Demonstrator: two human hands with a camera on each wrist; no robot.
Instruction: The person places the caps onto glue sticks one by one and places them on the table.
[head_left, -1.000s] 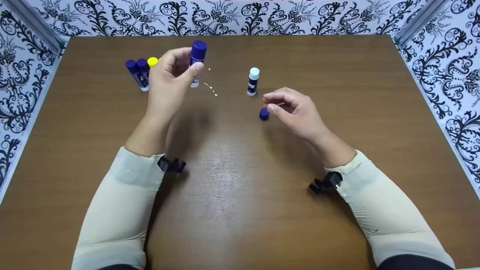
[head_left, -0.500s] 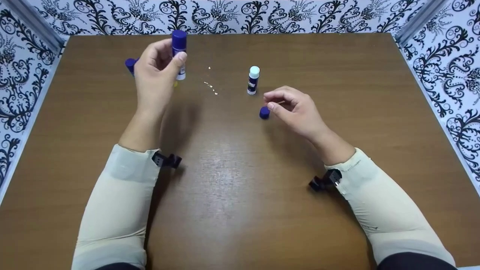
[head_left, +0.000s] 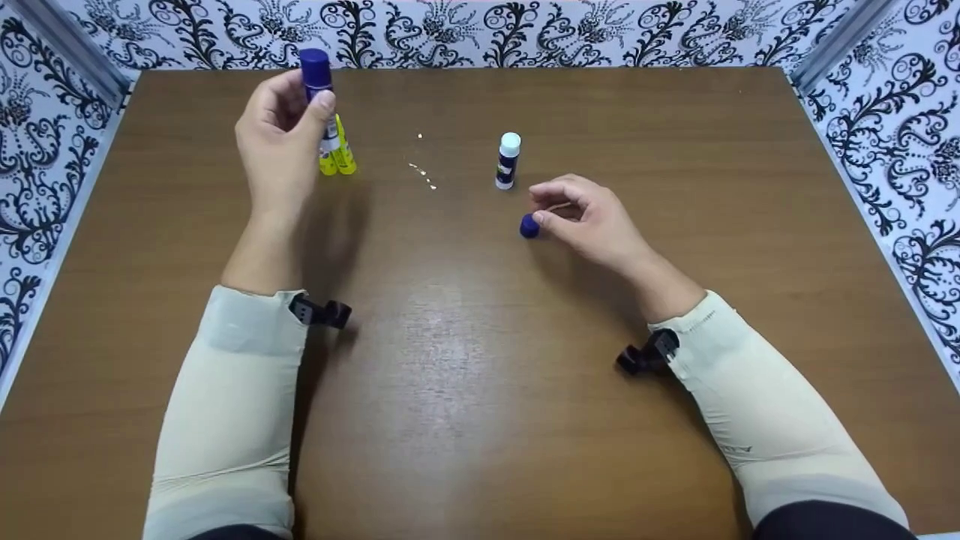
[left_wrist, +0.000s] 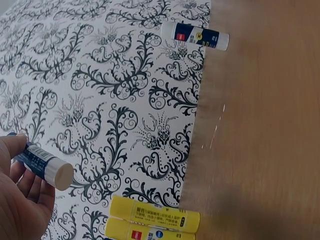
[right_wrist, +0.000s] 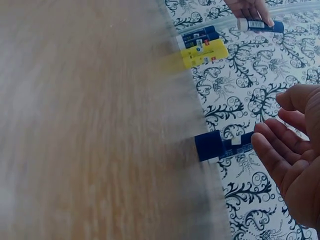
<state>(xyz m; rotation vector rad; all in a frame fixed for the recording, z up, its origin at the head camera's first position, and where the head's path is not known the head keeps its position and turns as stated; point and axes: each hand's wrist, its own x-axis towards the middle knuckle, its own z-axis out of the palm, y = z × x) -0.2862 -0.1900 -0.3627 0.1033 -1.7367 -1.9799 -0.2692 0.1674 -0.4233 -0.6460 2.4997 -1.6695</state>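
Observation:
My left hand (head_left: 277, 146) pinches a blue-capped glue stick (head_left: 316, 69) upright between thumb and fingers at the back left. In the left wrist view, that glue stick's white base (left_wrist: 61, 175) points toward the camera. Close behind it stand two yellow glue sticks (head_left: 344, 154), partly covered in the head view. Loosely curled, my right hand (head_left: 589, 221) holds nothing and hovers beside a loose blue cap (head_left: 529, 226) on the table. Just beyond stands a slim glue stick (head_left: 507, 161) with its blue cap off and a white top showing.
Dark blue glue sticks (right_wrist: 197, 36) stand beside the yellow ones in the right wrist view; my left hand hides them in the head view. Small pale crumbs (head_left: 423, 174) lie mid-table. Patterned panels (head_left: 510, 34) border the brown table (head_left: 465, 375) at the back and sides.
My left hand has moved left and slightly back with the glue stick, uncovering the yellow sticks and covering the blue ones. My right hand has stayed by the loose cap.

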